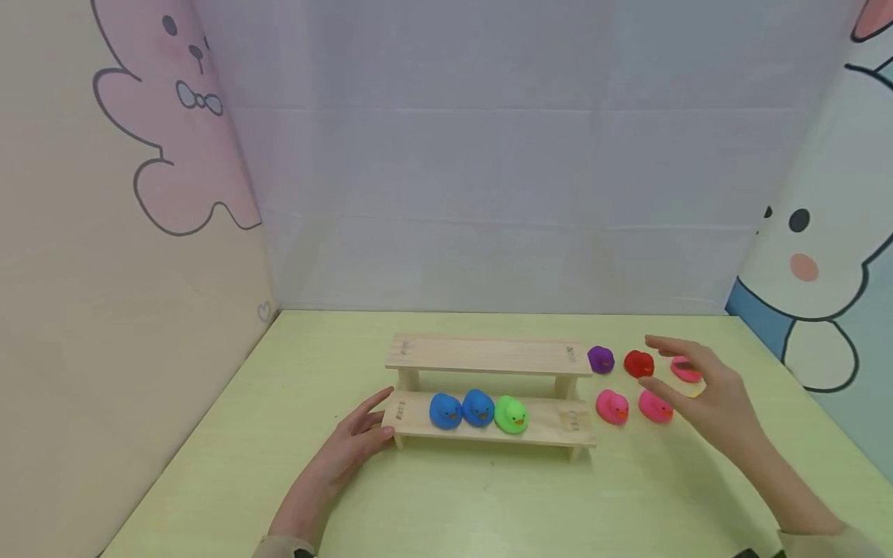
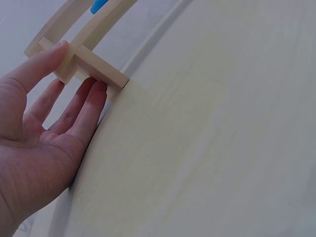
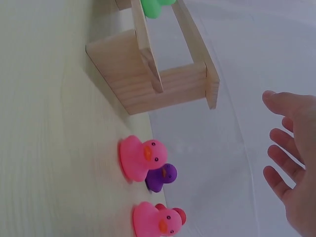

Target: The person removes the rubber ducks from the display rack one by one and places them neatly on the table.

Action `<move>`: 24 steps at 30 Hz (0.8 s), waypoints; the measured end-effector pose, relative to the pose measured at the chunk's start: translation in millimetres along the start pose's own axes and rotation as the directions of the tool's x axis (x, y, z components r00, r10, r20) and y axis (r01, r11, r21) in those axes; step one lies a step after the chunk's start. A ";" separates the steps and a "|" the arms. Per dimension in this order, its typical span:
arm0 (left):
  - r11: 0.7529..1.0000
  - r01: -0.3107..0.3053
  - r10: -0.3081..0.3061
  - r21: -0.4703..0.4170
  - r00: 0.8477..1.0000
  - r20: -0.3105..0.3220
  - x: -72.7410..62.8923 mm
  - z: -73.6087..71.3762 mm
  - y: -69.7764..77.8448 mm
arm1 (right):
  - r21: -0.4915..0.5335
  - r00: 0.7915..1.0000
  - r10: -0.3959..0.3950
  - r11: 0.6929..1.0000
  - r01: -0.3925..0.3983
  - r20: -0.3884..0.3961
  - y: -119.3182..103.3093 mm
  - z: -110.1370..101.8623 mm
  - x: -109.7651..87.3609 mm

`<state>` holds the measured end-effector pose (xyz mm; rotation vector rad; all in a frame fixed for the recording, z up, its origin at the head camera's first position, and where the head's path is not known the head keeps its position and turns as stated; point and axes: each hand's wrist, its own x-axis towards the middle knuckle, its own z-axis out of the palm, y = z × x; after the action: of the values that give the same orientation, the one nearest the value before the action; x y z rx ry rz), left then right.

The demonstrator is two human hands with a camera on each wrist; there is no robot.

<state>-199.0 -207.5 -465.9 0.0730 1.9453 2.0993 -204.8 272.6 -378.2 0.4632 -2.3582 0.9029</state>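
A two-step wooden shelf (image 1: 488,354) stands on the table. On its lower step sit a blue duck (image 1: 445,411), a second blue duck (image 1: 478,408) and a green duck (image 1: 512,415), side by side. My left hand (image 1: 349,442) holds the left end of that step, thumb at the front corner and fingers at the end and rear. Over the loose ducks on the right hovers my right hand (image 1: 718,395), thumb and fingers spread apart and holding nothing. Beneath or beside it are a red duck (image 1: 639,363) and two pink ducks, one nearer the shelf (image 1: 612,407).
A purple duck (image 1: 601,359) is close to the shelf's right end. Behind the right hand lies another pink toy (image 1: 687,370), and a bit of yellow peeks out by the palm. A pale cloth wall (image 1: 488,194) closes off the table's back.
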 end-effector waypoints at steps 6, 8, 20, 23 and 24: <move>1.000 -0.003 0.003 -0.004 1.000 0.006 -1.0 1.3 1.7 | 0.069 0.996 -0.089 0.994 0.090 -0.016 -12.9 19.3 3.1; 1.000 -0.003 0.003 -0.006 1.000 0.007 -1.3 1.7 2.3 | 0.110 0.992 -0.124 0.986 0.123 -0.002 -17.1 26.0 3.3; 1.000 0.018 -0.018 0.006 0.999 0.026 -11.2 8.5 20.8 | 0.371 0.924 -0.357 0.883 0.287 0.134 -40.6 69.7 5.0; 1.000 0.025 -0.025 0.015 0.999 0.026 -13.1 9.7 23.3 | 0.433 0.909 -0.392 0.850 0.300 0.139 -52.0 78.2 5.0; 1.000 0.025 -0.026 0.017 0.999 0.023 -13.2 9.9 23.5 | 0.450 0.906 -0.400 0.841 0.302 0.140 -58.7 78.9 4.9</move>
<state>-188.1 -202.3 -439.8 0.0758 1.9406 2.0567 -209.7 175.5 -394.3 1.1965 -2.1529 1.2271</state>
